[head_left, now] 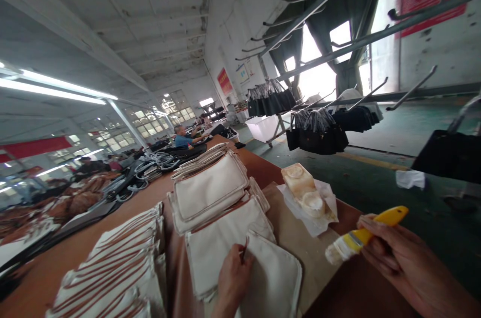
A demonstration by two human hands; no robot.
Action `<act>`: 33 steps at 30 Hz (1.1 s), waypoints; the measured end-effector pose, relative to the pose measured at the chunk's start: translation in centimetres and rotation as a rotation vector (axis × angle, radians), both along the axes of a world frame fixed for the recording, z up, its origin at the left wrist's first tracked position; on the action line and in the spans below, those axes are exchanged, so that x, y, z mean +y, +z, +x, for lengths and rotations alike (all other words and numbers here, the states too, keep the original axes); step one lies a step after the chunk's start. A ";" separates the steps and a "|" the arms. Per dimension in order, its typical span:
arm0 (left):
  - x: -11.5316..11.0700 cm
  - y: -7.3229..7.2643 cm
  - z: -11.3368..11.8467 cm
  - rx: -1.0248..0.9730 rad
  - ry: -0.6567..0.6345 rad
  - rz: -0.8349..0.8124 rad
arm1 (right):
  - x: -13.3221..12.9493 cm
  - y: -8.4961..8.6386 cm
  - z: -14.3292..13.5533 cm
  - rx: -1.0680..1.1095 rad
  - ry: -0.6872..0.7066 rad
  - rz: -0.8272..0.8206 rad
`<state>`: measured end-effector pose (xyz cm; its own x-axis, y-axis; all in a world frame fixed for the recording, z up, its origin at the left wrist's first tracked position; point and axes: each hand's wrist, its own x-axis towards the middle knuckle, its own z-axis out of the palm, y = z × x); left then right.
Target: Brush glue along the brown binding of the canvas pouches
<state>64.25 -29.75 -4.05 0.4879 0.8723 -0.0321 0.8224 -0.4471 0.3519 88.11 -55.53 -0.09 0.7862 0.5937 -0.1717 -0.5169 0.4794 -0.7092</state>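
Observation:
My right hand [391, 253] is closed around the yellow handle of a paintbrush [370, 233], whose pale, coated bristles point left over the table edge. My left hand [235, 275] pinches the upper left corner of a cream bag panel [274, 273] with stitched edges; a small dark brown bit shows at the fingertips. Beneath and behind that panel lie stacked cream panels [225, 230], and another pile [210, 185] sits farther back. A glue-smeared plastic container [300, 188] lies on a white sheet [326, 203], left of and beyond the brush.
Overlapping cream pieces with brown edges [116, 263] fill the left of the brown table [180, 278]. Brown board [296, 243] lies under the work. Black bags [319, 137] hang from a metal rack on the right. A person in blue [183, 138] sits at the far end.

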 end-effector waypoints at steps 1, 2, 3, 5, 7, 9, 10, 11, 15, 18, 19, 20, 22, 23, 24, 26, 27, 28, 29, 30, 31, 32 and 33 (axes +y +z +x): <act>0.2 -0.1 0.0 -0.012 0.001 -0.005 | 0.2 0.0 -0.2 0.006 -0.009 -0.009; 0.3 -0.1 0.0 -0.022 0.003 -0.004 | 0.4 0.0 -0.3 0.012 -0.014 -0.015; 0.4 0.1 0.1 -0.031 0.007 0.005 | 0.5 0.1 -0.4 0.018 -0.013 -0.019; 0.3 0.7 0.2 -0.052 0.007 0.040 | 0.7 0.1 -0.6 0.025 0.003 -0.019; -0.1 1.7 0.1 -0.084 -0.024 0.075 | 0.7 0.1 -0.6 0.027 0.004 -0.018; -0.5 2.5 0.0 -0.114 -0.081 0.090 | 0.6 0.0 -0.4 0.025 -0.009 -0.022; -0.7 2.8 -0.1 -0.118 -0.102 0.087 | 0.6 0.0 -0.2 0.026 -0.011 -0.018; -0.7 2.8 -0.2 -0.111 -0.110 0.078 | 0.6 -0.1 -0.1 0.027 -0.011 -0.011; 0.0 1.2 0.0 -0.034 -0.027 0.028 | 0.8 -0.3 -0.1 0.035 0.006 0.021; 0.9 -0.5 0.8 -0.039 0.052 -0.012 | 1.0 -0.9 -0.7 0.058 0.056 0.015; 1.2 -0.8 1.1 -0.056 0.069 -0.036 | 1.1 -1.2 -0.9 0.059 0.076 0.017; 1.5 -1.0 1.4 -0.076 0.081 -0.065 | 1.1 -1.4 -1.2 0.054 0.089 0.019; 1.8 -1.1 1.9 -0.127 0.074 -0.127 | 1.3 -1.8 -1.6 0.031 0.099 0.024; 1.8 -1.1 2.1 -0.158 0.055 -0.159 | 1.4 -1.9 -1.8 0.015 0.102 0.025; 1.6 -0.9 2.2 -0.194 0.024 -0.194 | 1.6 -1.9 -2.0 0.000 0.104 0.023; 0.9 -0.4 2.3 -0.272 -0.056 -0.266 | 1.9 -1.6 -2.3 -0.030 0.116 0.018; 0.4 -0.1 2.3 -0.310 -0.097 -0.296 | 2.2 -1.4 -2.4 -0.053 0.125 0.014; -0.3 0.4 2.2 -0.347 -0.135 -0.318 | 2.4 -1.1 -2.5 -0.082 0.132 0.006; -1.1 0.9 2.1 -0.379 -0.174 -0.329 | 2.7 -0.7 -2.6 -0.115 0.137 -0.004; -2.0 1.5 2.0 -0.407 -0.215 -0.331 | 3.0 -0.3 -2.7 -0.153 0.141 -0.015; -2.9 2.2 1.8 -0.428 -0.259 -0.325 | 3.3 0.1 -2.8 -0.201 0.140 -0.027; -3.8 2.9 1.7 -0.442 -0.305 -0.316 | 3.7 0.6 -2.9 -0.254 0.136 -0.040; -4.7 3.7 1.6 -0.449 -0.351 -0.307 | 4.0 1.0 -3.0 -0.311 0.136 -0.053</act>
